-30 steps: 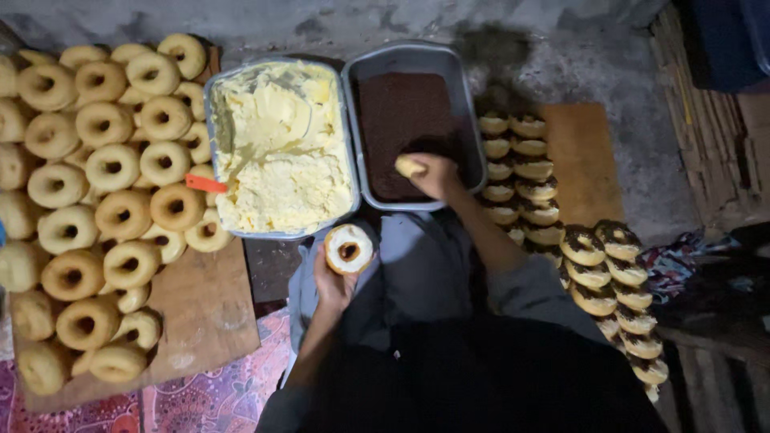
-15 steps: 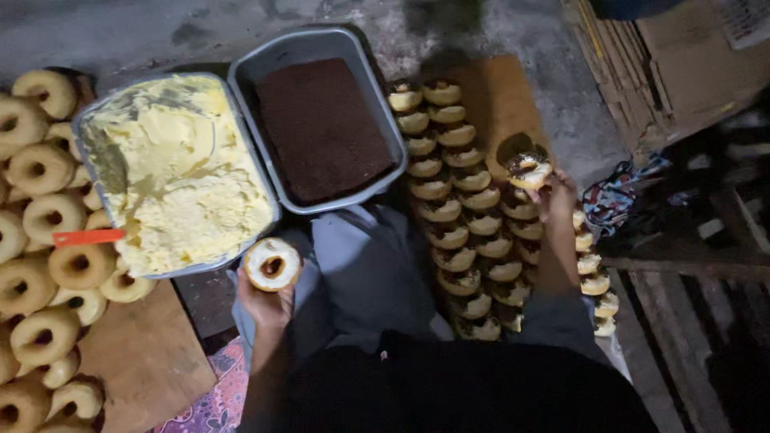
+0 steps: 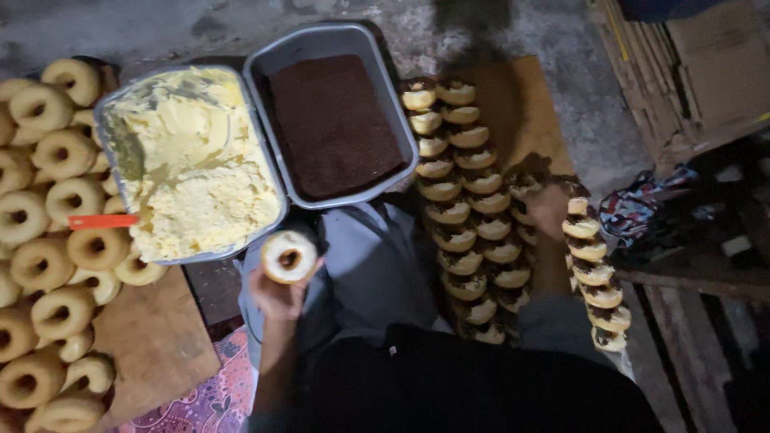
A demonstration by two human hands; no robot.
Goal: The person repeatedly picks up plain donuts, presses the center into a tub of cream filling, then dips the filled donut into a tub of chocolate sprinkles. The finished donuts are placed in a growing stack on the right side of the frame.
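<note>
Head view, sole entry. Left hand (image 3: pixel 277 293): I see its grip closed around one cream-topped doughnut (image 3: pixel 289 256), held upright just below the tray of yellow cream (image 3: pixel 191 164). Right hand (image 3: pixel 548 210): resting among the rows of finished doughnuts (image 3: pixel 469 212) on the wooden board (image 3: pixel 525 112); I cannot tell whether its grip is closed on one. Tray of brown sprinkles (image 3: pixel 333 124): beside the cream tray, touching it. Plain doughnuts (image 3: pixel 48 208): far left. Orange spatula handle (image 3: pixel 103 221): lying at the cream tray's edge.
</note>
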